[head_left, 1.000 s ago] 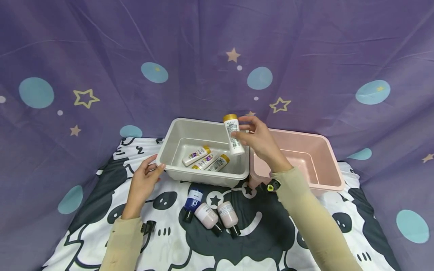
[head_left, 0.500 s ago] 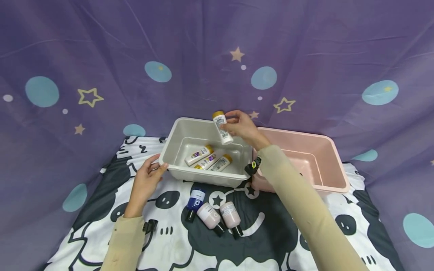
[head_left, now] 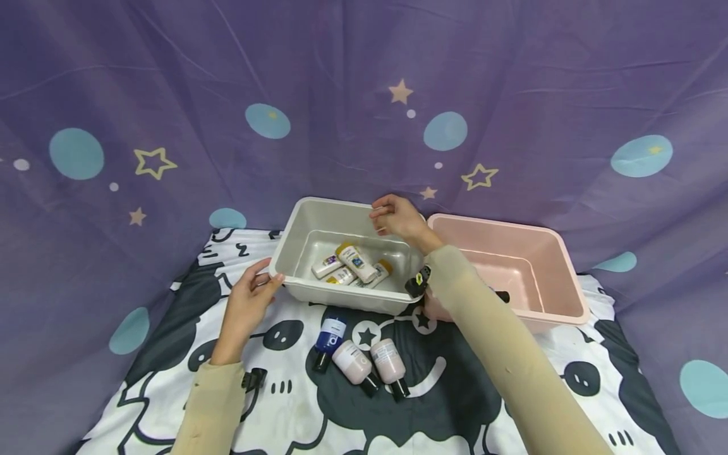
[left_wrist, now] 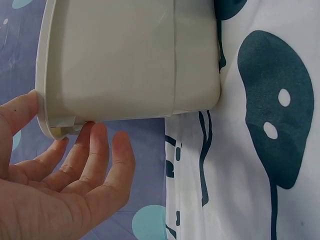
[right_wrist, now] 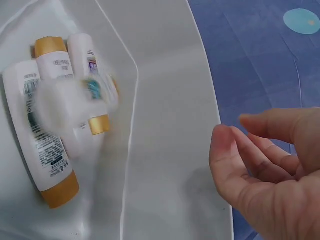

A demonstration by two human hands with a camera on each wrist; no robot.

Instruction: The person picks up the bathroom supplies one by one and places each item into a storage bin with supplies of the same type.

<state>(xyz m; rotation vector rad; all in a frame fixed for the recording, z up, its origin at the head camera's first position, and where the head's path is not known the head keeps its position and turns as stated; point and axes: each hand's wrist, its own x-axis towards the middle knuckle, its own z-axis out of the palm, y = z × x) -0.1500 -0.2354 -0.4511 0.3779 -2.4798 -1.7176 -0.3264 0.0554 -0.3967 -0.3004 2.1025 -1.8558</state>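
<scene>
A light grey bin (head_left: 347,292) stands on the cloth. My left hand (head_left: 246,306) holds its left front corner, the thumb at the rim and the fingers under it in the left wrist view. Inside lie several small white bottles with gold caps (right_wrist: 41,135). Uppermost is one white bottle (head_left: 357,262), lying across the others; it is motion-blurred in the right wrist view. My right hand (head_left: 398,220) hovers over the bin's back right side, fingers loosely bent, thumb apart from them, with nothing between them.
A pink bin (head_left: 546,314) stands at the right, partly behind my right sleeve; a black cap (head_left: 502,296) shows in it. In front of the grey bin lie a blue bottle (head_left: 331,335) and two pink bottles (head_left: 351,361), all with black caps. A purple curtain (head_left: 352,95) hangs behind.
My right hand has moved left over the grey bin and let go of the white bottle, which has dropped onto the others. The left hand stays at the bin's corner.
</scene>
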